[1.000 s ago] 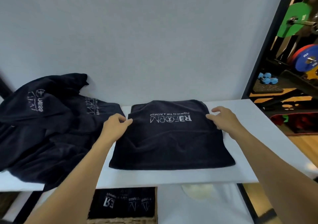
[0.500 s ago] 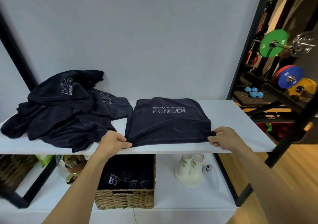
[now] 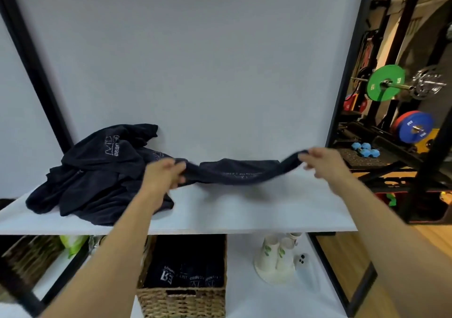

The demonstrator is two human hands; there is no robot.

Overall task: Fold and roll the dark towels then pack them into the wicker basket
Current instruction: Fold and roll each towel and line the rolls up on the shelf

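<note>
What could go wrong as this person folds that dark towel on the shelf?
The towel is held only at its ends by the left hand and right hand, so a loose grip could undo the fold. It also lies close to the heap of unfolded towels and might snag it.

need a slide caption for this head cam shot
Both hands, left and right, lift a dark towel by its near corners above the white shelf.

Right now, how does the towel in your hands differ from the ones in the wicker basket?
The held towel is stretched flat between the left hand and right hand above the upper shelf; the basket towels are packed side by side in the wicker basket below. Both are dark with pale lettering.
</note>
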